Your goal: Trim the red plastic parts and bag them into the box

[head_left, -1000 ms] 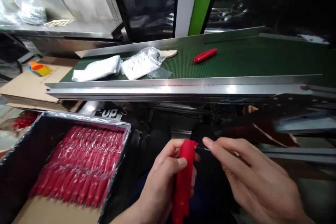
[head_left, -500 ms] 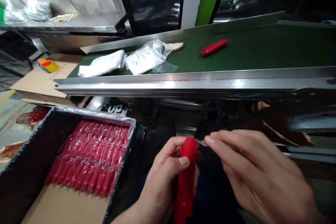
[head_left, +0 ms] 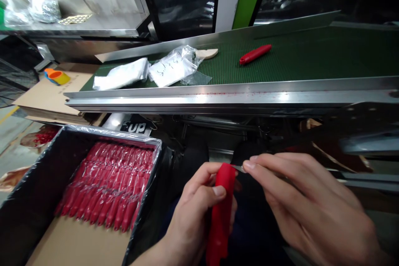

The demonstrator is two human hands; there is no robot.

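My left hand (head_left: 196, 205) is wrapped around a red plastic handle (head_left: 222, 212), thumb lying along its face, with the rounded end up. A thin, pointed metal blade (head_left: 238, 168) is pinched between the thumb and fingers of my right hand (head_left: 307, 203). Its tip meets the right edge of the handle near the top; the rest of the blade is hidden by my fingers. A similar red handle (head_left: 255, 54) lies on the green conveyor belt (head_left: 299, 60) beyond my hands.
At lower left stands a black-lined box (head_left: 141, 203) with rows of plastic-wrapped red handles (head_left: 106, 187). Clear bags (head_left: 174, 66) and a pale curved piece (head_left: 206, 54) lie on the belt, behind its metal rail (head_left: 230, 97). Stacked cardboard (head_left: 40, 97) carries an orange-yellow ring (head_left: 57, 77).
The view has shifted very slightly. Both hands keep their grips, and the blade tip stays at the handle's upper edge.
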